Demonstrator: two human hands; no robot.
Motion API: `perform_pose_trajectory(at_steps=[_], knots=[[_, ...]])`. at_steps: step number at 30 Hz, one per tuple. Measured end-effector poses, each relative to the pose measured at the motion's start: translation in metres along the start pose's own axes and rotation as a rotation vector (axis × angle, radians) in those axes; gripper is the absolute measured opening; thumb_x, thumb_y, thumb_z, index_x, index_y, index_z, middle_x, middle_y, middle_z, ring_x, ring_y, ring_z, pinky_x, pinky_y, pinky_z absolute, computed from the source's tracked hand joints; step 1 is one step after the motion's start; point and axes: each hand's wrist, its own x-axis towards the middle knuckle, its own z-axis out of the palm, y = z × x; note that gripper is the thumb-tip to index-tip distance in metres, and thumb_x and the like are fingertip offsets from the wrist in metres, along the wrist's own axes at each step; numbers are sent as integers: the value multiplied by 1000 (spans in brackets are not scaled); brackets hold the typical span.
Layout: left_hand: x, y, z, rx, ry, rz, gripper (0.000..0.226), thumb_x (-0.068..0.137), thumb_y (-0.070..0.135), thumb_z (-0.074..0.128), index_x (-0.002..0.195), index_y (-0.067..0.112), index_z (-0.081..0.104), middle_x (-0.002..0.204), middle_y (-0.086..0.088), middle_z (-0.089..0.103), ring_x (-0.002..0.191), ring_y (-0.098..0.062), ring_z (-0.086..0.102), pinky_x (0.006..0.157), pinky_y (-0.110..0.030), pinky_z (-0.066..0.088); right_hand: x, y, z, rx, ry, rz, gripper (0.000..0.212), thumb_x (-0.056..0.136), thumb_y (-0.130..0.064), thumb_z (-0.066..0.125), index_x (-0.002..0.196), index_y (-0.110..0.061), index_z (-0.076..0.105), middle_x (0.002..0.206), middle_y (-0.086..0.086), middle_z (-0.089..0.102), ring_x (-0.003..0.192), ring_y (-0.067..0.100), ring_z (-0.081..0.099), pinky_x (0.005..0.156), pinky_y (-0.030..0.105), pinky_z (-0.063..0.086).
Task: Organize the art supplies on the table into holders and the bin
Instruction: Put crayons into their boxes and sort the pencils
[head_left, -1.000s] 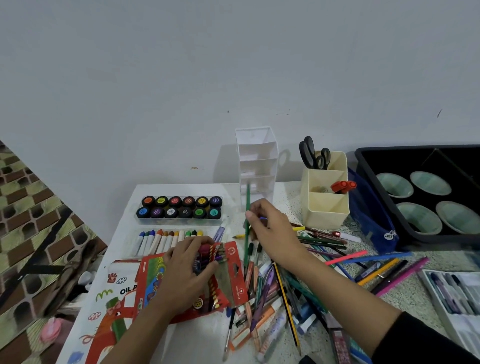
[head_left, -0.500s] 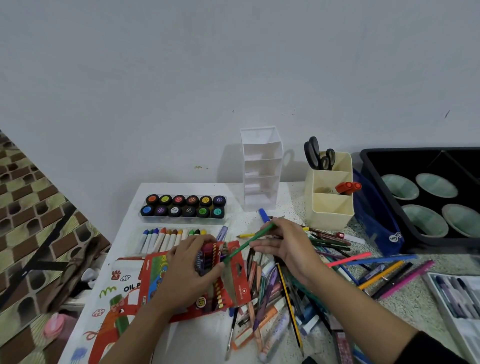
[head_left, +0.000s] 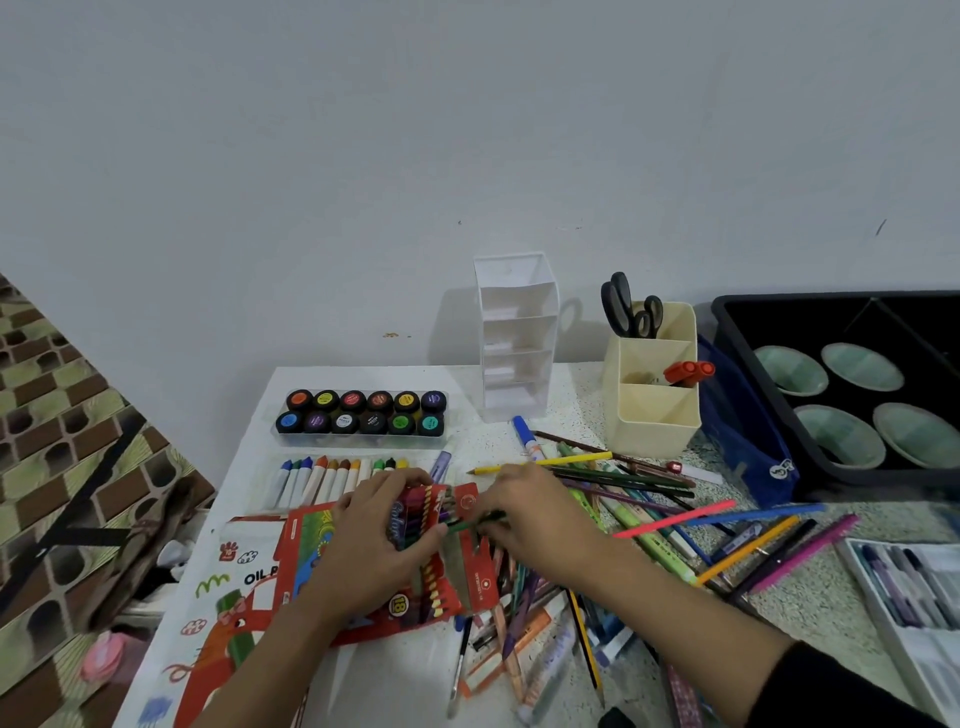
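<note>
My left hand (head_left: 382, 525) presses down on a red coloured-pencil box (head_left: 457, 587) and grips the bundle of pencils at its open mouth. My right hand (head_left: 530, 512) pinches a green pencil (head_left: 475, 521) whose tip lies at that mouth. To the right is a heap of loose pens and pencils (head_left: 649, 499). At the back stand a white tiered holder (head_left: 514, 338) and a cream holder (head_left: 652, 410) with scissors and a red marker. A black bin (head_left: 753, 374) with several pale bowls sits far right.
A tray of paint pots (head_left: 363, 415) and a row of crayons (head_left: 332, 475) lie behind my left hand. An oil pastel box (head_left: 228, 597) is near the table's left edge. A blue pouch (head_left: 748, 441) leans on the bin. A marker case (head_left: 914, 587) is front right.
My right hand carried the green pencil from upright near the white holder down and left to the mouth of the red box. My left hand stayed on the box.
</note>
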Motion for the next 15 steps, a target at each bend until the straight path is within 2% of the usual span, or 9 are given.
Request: perform_pose_trajectory(at_steps=[3, 5, 8, 10, 15], knots=[[-1, 0, 1, -3, 5, 14, 45, 79, 68, 56, 120, 57, 42, 118, 35, 47, 114, 6, 48, 107, -49, 39, 9, -5, 14, 16, -3, 8, 8, 83, -13, 71, 90, -15, 75, 85, 3, 71, 81, 22, 62, 70, 40, 53], [-1, -1, 1, -9, 11, 13, 45, 79, 68, 56, 120, 57, 42, 118, 34, 47, 114, 5, 48, 108, -49, 38, 10, -2, 15, 20, 21, 20, 10, 83, -20, 75, 93, -16, 74, 89, 1, 68, 86, 20, 60, 76, 39, 52], [-1, -4, 2, -9, 14, -2, 46, 78, 72, 55, 119, 58, 41, 120, 34, 44, 115, 9, 45, 108, -50, 39, 4, 6, 9, -129, 32, 73, 19, 89, -41, 68, 100, -27, 75, 97, -8, 64, 101, 14, 48, 88, 39, 39], [-1, -4, 3, -3, 15, -5, 46, 77, 73, 55, 118, 60, 40, 120, 36, 42, 115, 11, 43, 109, -50, 38, 1, 11, 6, -179, 21, 127, 21, 93, -44, 61, 96, -30, 76, 97, -12, 62, 103, 13, 43, 92, 41, 32], [-2, -2, 5, 7, 33, 2, 43, 76, 72, 55, 115, 58, 42, 118, 37, 42, 114, 12, 43, 112, -50, 32, 7, 3, 11, -131, 0, 126, 20, 96, -41, 60, 101, -30, 76, 102, -12, 63, 107, 14, 41, 84, 37, 22]])
